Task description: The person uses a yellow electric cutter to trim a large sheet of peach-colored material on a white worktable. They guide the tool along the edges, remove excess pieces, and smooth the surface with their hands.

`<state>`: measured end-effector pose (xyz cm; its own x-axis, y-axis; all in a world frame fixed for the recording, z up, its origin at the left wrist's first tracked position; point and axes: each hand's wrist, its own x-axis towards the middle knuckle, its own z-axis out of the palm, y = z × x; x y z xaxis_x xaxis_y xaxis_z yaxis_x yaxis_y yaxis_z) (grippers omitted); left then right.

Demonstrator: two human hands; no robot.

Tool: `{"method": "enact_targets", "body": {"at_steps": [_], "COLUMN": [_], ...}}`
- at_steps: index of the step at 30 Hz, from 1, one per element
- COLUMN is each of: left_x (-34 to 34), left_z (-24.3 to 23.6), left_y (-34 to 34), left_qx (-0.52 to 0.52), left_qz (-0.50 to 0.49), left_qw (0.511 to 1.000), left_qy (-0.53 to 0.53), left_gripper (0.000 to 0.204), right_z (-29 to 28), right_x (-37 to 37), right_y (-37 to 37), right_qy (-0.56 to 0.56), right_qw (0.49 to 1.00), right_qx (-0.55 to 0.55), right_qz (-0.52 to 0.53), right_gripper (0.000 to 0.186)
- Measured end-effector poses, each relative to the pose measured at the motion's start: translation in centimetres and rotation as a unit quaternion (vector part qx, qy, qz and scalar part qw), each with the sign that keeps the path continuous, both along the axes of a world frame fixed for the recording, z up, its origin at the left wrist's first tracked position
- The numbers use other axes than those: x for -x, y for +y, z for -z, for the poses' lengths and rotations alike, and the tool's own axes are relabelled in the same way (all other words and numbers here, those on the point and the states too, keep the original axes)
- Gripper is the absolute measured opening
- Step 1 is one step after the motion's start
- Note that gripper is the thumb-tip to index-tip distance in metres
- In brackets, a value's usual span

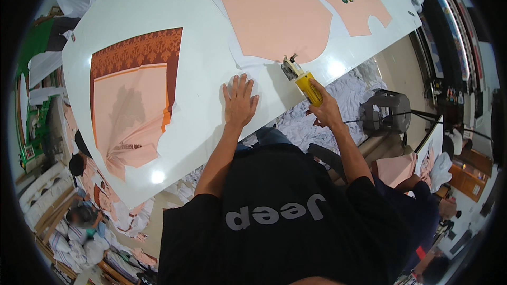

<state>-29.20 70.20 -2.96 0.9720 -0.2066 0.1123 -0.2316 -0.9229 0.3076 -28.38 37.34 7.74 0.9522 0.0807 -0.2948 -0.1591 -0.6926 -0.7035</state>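
Note:
My left hand (240, 103) lies flat with spread fingers on the white tabletop (200, 74). My right hand (325, 105) grips a yellow handheld electric cutter (307, 85), its metal head at the bottom edge of a pink fabric piece (277, 16) with a brown border along its top; whether they touch, I cannot tell. A smaller pink piece (354, 10) with small emblems lies at upper right, over white sheets. At the left lies a crumpled-cornered pink piece (129, 111) with a patterned brown-orange border.
Heaps of white cloth (346, 95) and a dark grey plastic stool (383, 111) with a cable across it are beyond the table's near edge. A person in dark blue (417, 221) is at lower right, another (82, 216) at lower left. Pink scraps (137, 214) lie below the table's left corner.

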Motion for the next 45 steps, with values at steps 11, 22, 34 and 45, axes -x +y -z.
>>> {"method": "enact_targets", "body": {"at_steps": [11, 22, 34, 45], "left_x": [0.0, 0.1, 0.1, 0.1], "left_z": [-0.9, -0.9, -0.9, -1.1], "left_y": [-0.1, 0.2, 0.3, 0.8], "left_qx": [0.040, 0.067, 0.075, 0.086], "left_qz": [-0.008, -0.009, -0.015, -0.016], "left_qw": [0.999, 0.998, 0.997, 0.996], "left_qy": [-0.005, -0.019, -0.010, -0.020], "left_gripper": [0.049, 0.047, 0.046, 0.044], "right_z": [0.1, -0.3, 0.0, -0.2], "right_x": [-6.1, -9.8, -12.8, -15.1], "right_y": [-0.2, 0.7, 3.5, 6.9], "right_qy": [0.032, 0.047, 0.008, 0.013], "right_qw": [0.994, 0.985, 0.977, 0.965], "right_qx": [0.036, 0.058, 0.043, 0.046], "right_qz": [-0.093, -0.158, -0.211, -0.258], "right_gripper": [0.089, 0.090, 0.085, 0.086]}}
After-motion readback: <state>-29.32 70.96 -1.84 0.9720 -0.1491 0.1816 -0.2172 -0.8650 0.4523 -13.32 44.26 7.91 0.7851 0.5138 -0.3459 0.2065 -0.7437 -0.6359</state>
